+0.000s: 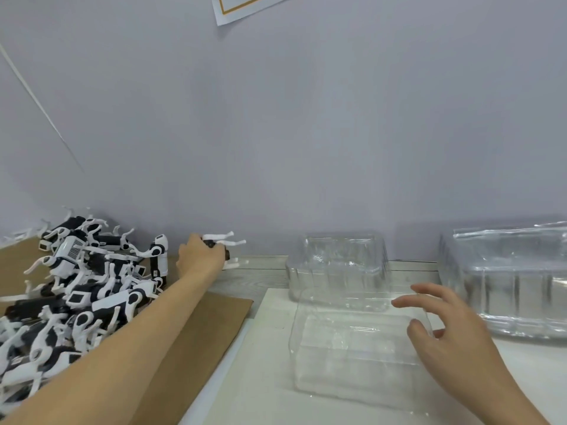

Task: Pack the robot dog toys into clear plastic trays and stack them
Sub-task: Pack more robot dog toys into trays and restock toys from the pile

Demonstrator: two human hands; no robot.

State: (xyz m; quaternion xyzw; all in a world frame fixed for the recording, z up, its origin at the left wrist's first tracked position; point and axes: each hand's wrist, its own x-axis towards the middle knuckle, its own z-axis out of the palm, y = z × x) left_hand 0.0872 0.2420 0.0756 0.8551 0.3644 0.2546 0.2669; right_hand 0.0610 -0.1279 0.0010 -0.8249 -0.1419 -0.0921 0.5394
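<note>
A: Far left, heap of black-and-white toy dogs [76, 280] lying on brown cardboard [196, 338], legs sticking out every way.

B: Left hand?

A: Left hand [201, 256] reaches across to the back of the table [260, 271], close to the wall [276, 133]. Its grip is curled round one toy dog [225, 242]; white legs poke out to the right of the fingers.

B: Middle of the table?

A: White sheet [270, 348]. On it, a clear tray [352, 348], open side up, nothing visible inside. Behind it and touching, a second clear tray [337, 265], taller looking, near the wall.

B: Right hand?

A: Right hand [445, 329] is at the near tray's right edge, grip spread, fingers loose. Contact with the rim – cannot tell.

B: Far right?

A: Stack of clear trays [506, 280], cut by the frame edge. Top centre, a paper corner [242, 7] on the wall.
</note>
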